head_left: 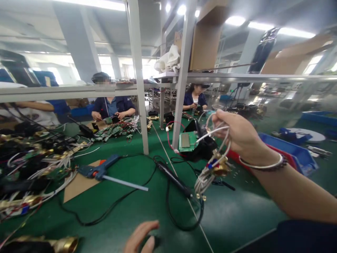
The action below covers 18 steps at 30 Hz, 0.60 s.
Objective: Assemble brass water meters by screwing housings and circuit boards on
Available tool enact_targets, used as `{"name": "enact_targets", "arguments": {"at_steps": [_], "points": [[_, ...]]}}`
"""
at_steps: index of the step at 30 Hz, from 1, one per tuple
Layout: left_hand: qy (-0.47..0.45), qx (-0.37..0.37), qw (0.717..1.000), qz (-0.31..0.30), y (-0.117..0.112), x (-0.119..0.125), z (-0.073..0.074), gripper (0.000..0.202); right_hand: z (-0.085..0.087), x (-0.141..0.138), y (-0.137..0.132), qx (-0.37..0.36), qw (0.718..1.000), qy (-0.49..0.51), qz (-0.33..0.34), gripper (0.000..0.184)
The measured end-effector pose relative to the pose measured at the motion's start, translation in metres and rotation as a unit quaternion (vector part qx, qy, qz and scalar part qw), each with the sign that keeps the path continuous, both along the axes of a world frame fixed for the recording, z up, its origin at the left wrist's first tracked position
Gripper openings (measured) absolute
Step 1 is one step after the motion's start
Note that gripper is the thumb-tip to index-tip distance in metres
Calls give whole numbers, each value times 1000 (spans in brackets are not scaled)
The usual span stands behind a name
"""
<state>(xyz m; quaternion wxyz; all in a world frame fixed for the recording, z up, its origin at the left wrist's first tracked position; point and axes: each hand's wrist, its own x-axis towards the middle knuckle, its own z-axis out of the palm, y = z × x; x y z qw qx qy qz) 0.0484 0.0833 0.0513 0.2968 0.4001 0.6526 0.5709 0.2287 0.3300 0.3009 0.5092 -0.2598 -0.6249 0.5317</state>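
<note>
My right hand (237, 135) is raised over the green table (126, 207) and is closed on a looped bundle of white wires (214, 154) that hangs down, with a brass fitting and red and blue parts in it. The bundle's loose ends dangle just above a black soldering iron (173, 179) lying on the table. My left hand (140, 237) sits at the bottom edge, fingers curled around a small dark object (152, 241) that I cannot make out. A silver bracelet circles my right wrist.
A blue glue gun (102, 171) lies on brown cardboard (76, 184). Heaps of wired assemblies (31, 168) fill the left. White shelf posts (138, 77) rise mid-table. A green circuit board (187, 141) and blue bins (292, 149) lie behind. Two seated people work across the table.
</note>
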Motion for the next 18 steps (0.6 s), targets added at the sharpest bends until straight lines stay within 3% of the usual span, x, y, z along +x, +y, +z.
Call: {"name": "enact_targets", "arguments": {"at_steps": [2, 4, 6, 8, 10, 14, 16, 18], "points": [[-63, 11, 996, -58, 3, 17, 8, 52, -19, 0, -37, -63, 996, -18, 56, 33], [-205, 53, 971, -109, 3, 32, 22, 64, -43, -2, -72, -120, 986, -38, 111, 38], [-328, 62, 938, -89, -3, 40, 39, 66, -69, -3, -102, -166, 973, -52, 152, 43], [-388, 31, 921, -31, -14, 41, 52, 63, -95, -3, -128, -203, 961, -51, 180, 45], [-398, 1, 917, 20, -25, 34, 59, 60, -116, -2, -148, -229, 953, -42, 192, 46], [-339, -11, 937, 81, -31, 7, 65, 52, -146, 0, -177, -246, 948, -35, 201, 44], [-290, -13, 953, 86, -24, -11, 71, 47, -158, 0, -188, -249, 942, -46, 221, 43], [-225, -25, 973, 48, -14, -29, 79, 45, -171, 0, -196, -250, 931, -83, 252, 45]]}}
